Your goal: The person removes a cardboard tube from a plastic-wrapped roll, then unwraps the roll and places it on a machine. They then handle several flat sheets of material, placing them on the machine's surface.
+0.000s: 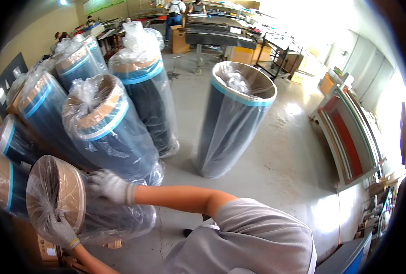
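At the lower left stands a cardboard tube (72, 201) wrapped in clear plastic film (42, 194). The film is gathered over its mouth. My left hand (63, 232), in a light grey knit glove with a yellow cuff edge, is closed on the gathered film at the near side of the rim. My right hand (110, 186), in the same kind of glove, lies against the tube's far side just below the rim, fingers extended. Close beyond it leans another wrapped roll (109, 137), dark with a blue tape band and twisted film stuffed into its top.
More wrapped rolls (143, 91) crowd the left side. One wrapped roll (232, 123) stands apart on the grey floor (276, 173). Framed panels (349, 137) lean at the right. Far back, two people (175, 13) are near long work tables (219, 36). Cardboard (47, 249) lies lower left.
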Tool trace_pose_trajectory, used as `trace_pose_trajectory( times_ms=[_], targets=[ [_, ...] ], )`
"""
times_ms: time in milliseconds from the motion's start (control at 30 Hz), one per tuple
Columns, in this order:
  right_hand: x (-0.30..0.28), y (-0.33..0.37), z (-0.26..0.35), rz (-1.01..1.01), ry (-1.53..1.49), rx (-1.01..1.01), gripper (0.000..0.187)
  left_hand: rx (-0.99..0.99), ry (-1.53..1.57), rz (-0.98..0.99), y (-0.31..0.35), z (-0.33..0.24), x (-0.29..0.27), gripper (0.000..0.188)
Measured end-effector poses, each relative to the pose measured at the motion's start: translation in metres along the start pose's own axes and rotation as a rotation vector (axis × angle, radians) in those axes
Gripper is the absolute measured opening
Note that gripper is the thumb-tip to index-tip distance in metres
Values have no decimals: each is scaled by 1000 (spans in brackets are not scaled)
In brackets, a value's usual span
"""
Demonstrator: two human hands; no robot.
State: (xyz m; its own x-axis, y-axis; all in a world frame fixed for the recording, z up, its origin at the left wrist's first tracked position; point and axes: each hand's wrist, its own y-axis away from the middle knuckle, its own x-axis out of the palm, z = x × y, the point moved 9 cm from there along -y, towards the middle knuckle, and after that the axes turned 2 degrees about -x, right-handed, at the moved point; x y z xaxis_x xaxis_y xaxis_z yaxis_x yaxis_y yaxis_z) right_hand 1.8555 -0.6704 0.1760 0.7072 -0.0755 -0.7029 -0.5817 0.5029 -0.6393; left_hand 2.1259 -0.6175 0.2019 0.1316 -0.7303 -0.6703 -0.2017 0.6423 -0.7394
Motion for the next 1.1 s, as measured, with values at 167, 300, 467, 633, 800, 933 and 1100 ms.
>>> trace_pose_trajectory(
  times_ms=[167,300,467,633,800,933,1100],
  targets=[
    [-83,166,-112,-3,11,441,44,-54,-71,62,-4,-49,29,42],
    [-248,281,-132,-373,492,664,50,-29,-91,32,-6,-64,6,44],
    [-440,359,-131,-781,1115,790,57,-78,-198,-91,16,-33,17,46],
    [-491,386,-202,-243,793,605,12,9,200,-248,43,-295,-34,45],
    [-509,382,-188,-194,767,408,3,420,905,282,75,-589,-73,59],
    [-639,377,-95,-1033,815,297,14,592,1015,257,88,-687,-67,65],
    [-711,401,-106,-915,687,529,13,722,966,195,77,-765,-62,60]
  ],
)
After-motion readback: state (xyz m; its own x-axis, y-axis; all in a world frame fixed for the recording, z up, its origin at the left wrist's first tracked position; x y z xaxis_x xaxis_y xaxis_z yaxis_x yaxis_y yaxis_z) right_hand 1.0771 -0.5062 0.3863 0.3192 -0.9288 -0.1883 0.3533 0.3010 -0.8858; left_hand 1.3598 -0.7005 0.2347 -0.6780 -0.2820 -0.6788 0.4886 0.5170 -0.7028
